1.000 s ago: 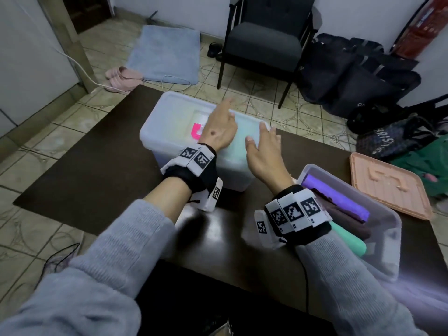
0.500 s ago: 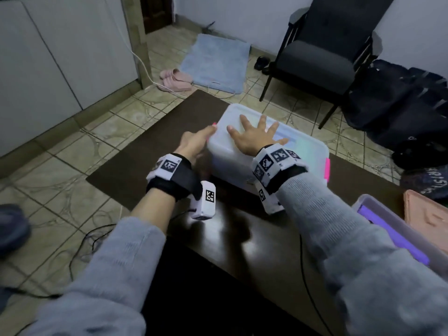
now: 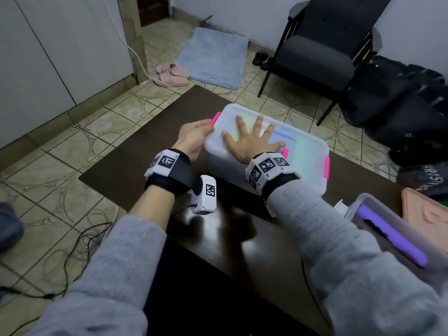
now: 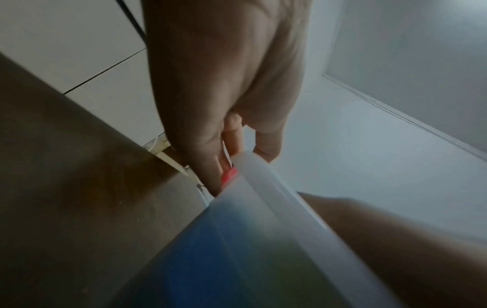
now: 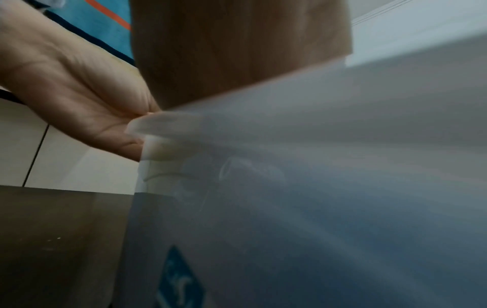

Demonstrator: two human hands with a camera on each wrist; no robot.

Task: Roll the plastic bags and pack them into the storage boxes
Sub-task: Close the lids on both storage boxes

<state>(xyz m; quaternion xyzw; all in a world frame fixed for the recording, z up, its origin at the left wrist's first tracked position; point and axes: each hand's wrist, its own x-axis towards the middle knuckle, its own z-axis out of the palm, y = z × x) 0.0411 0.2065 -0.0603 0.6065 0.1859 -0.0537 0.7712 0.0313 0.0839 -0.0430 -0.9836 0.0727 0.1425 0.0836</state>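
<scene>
Head view: in the middle of the frame, the right hand [image 3: 249, 144] lies flat with fingers spread on the lid of the storage box [image 3: 303, 166], probably to keep it from sliding on the table [image 3: 135, 166].

Left wrist view: the left hand [image 4: 224, 104] pinches the pink clip [image 4: 228, 173] at the box end, probably to snap the lid shut.

Right wrist view: only the foggy box wall shows.

left hand [image 4: 224, 87] fingers on pink latch [image 4: 228, 174], translucent storage box [image 4: 237, 239]

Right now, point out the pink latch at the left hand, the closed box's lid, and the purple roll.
pink latch [image 3: 214, 120], head view: the strip's far end.
lid [image 3: 308, 151], head view: bare top right of the hand.
purple roll [image 3: 388, 234], head view: mid-length.
</scene>
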